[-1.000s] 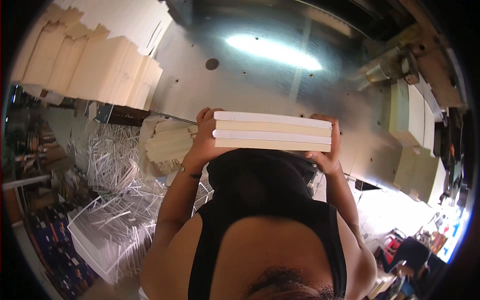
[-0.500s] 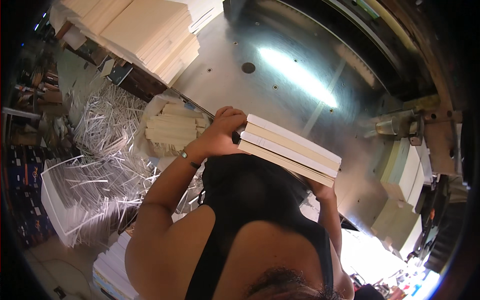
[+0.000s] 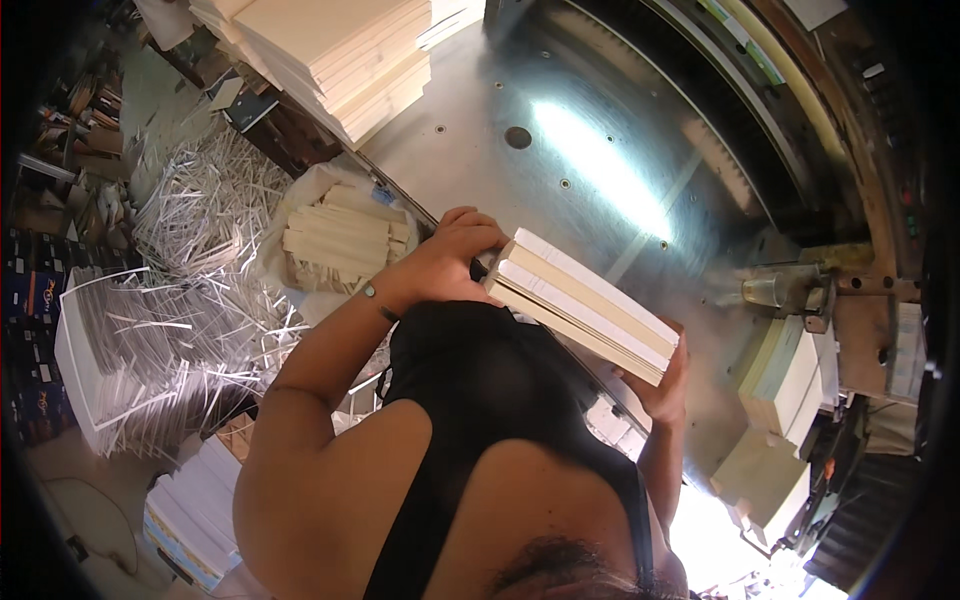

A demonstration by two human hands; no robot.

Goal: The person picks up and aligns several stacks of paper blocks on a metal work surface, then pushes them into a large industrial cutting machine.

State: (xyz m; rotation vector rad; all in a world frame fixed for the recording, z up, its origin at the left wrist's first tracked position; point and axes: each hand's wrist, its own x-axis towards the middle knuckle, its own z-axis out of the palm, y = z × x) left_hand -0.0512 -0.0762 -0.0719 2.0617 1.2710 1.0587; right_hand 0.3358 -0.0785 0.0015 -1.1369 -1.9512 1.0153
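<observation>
Head view: your left hand (image 3: 455,260) and right hand (image 3: 666,393) clasp opposite ends of the stack (image 3: 585,308); its long axis spans between grips, the desk (image 3: 470,175) beyond both.

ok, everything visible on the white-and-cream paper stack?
The rectangular white-and-cream paper stack shows alternating layers, white at the far edge, dark slits nearer. It slants across the picture, left end higher, held at opposite ends by the left grip and right grip, near the grey metal table; contact with it is unclear.
</observation>
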